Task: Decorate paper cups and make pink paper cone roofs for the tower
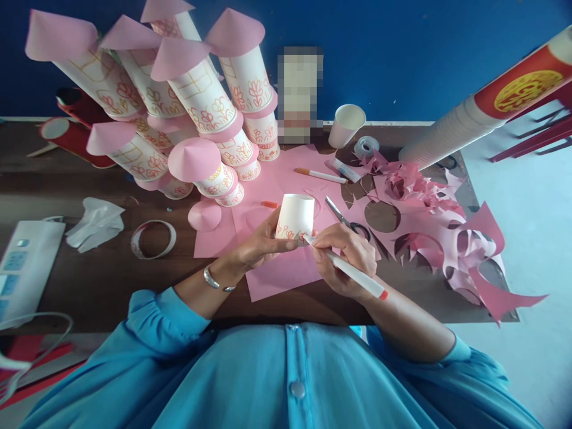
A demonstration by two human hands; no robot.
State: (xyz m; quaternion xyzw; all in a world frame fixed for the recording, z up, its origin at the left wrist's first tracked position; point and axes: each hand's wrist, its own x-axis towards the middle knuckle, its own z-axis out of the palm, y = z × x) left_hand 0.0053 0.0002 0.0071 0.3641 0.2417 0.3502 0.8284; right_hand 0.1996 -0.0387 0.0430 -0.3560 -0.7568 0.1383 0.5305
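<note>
A white paper cup (295, 213), upside down with red flower drawings along its lower rim, is held in my left hand (267, 238). My right hand (346, 259) grips a white felt-tip pen (357, 275) with a red end, its tip touching or very near the cup's decorated edge. Beneath both hands lie pink paper sheets (277, 280). Scissors (346, 217) rest just beyond my right hand. An orange-red pen cap (269, 204) lies behind my left hand, and another marker (320, 175) lies farther back.
Cup towers with pink cone roofs (203, 107) crowd the back left. Cut pink scraps (469, 256) heap at the right beside a long stack of cups (447, 140). A single cup (347, 126), clear tape (366, 146), a paper ring (153, 239) and a power strip (31, 262) also lie around.
</note>
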